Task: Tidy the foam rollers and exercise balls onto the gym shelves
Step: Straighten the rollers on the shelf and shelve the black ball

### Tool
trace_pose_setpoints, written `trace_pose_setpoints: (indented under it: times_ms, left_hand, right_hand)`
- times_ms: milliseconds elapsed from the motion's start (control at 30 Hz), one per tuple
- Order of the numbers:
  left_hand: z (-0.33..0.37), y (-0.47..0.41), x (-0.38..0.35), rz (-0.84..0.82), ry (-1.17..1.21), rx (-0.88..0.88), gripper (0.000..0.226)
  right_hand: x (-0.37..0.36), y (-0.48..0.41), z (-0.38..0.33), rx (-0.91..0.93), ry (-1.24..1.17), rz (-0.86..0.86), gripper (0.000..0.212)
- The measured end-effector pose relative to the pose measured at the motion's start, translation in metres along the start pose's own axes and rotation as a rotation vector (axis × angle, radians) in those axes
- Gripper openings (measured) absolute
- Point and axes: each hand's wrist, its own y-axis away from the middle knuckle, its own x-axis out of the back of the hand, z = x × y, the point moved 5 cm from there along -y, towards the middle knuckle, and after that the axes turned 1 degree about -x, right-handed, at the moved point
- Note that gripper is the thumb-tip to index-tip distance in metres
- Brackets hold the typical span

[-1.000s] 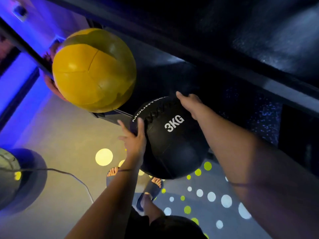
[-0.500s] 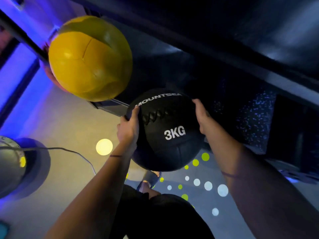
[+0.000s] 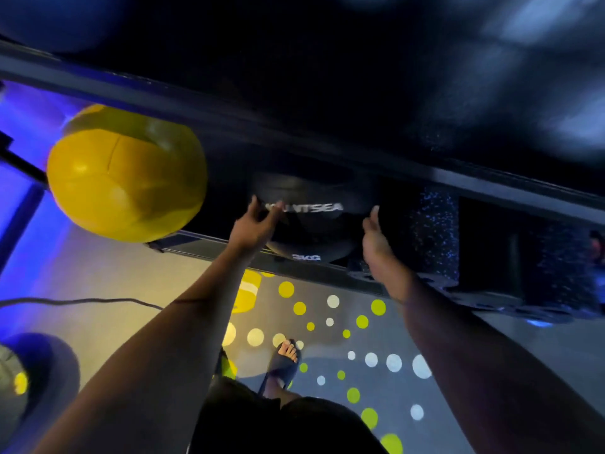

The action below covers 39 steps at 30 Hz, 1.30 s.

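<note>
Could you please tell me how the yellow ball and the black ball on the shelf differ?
The yellow ball looks larger than the black ball. The yellow ball shows no print; the black ball reads MOUNTSEA and 3KG. No hand is at the yellow ball, while the left hand and right hand flank the black ball. Both are round, seamed, and sit on the same shelf.

The dark shelf (image 3: 209,245) carries a yellow ball (image 3: 126,178) and (beside it) a black ball (image 3: 314,221).
</note>
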Motion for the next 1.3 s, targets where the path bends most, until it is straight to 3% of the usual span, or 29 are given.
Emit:
trace_pose_setpoints:
  times_ms: [100, 167, 367, 467, 567, 667, 867, 1033, 1167, 1300]
  left_hand:
    - [-0.03, -0.009, -0.003, -0.033, -0.173, 0.075, 0.117]
    - [-0.037, -0.011, 0.004, -0.042, -0.231, 0.029, 0.119]
    - [-0.016, -0.019, 0.004, -0.032, -0.142, -0.082, 0.083]
    - [-0.009, -0.018, 0.01, 0.001, -0.115, -0.124, 0.058]
    - [-0.024, -0.023, 0.018, 0.086, -0.067, -0.019, 0.044]
    - [-0.046, -0.035, 0.015, 0.054, -0.14, 0.127, 0.041]
    - [-0.063, -0.066, 0.013, 0.005, -0.177, 0.192, 0.036]
    - [-0.067, -0.071, -0.001, -0.162, -0.112, 0.273, 0.046]
    - [-0.055, -0.072, 0.004, -0.091, -0.297, 0.163, 0.025]
    - [-0.038, -0.065, 0.01, -0.051, -0.477, 0.075, 0.031]
  right_hand:
    - [-0.022, 0.016, 0.006, 0.123, 0.429, -0.176, 0.056]
    - [-0.029, 0.007, -0.008, 0.117, 0.476, -0.146, 0.058]
    - [-0.021, -0.008, -0.05, 0.029, 0.803, -0.022, 0.092]
    - [-0.023, -0.008, -0.067, 0.095, 0.937, 0.06, 0.082]
    - [-0.032, -0.006, -0.067, 0.12, 1.049, 0.091, 0.073]
    - [-0.038, -0.001, -0.063, 0.141, 1.036, 0.14, 0.068]
    - [-0.035, -0.005, -0.061, 0.173, 1.073, 0.21, 0.051]
    - [-0.029, -0.011, -0.054, 0.136, 0.937, 0.233, 0.037]
    - [-0.026, -0.011, -0.05, 0.16, 0.836, 0.252, 0.031]
    - [-0.02, -0.008, -0.048, 0.174, 0.714, 0.263, 0.023]
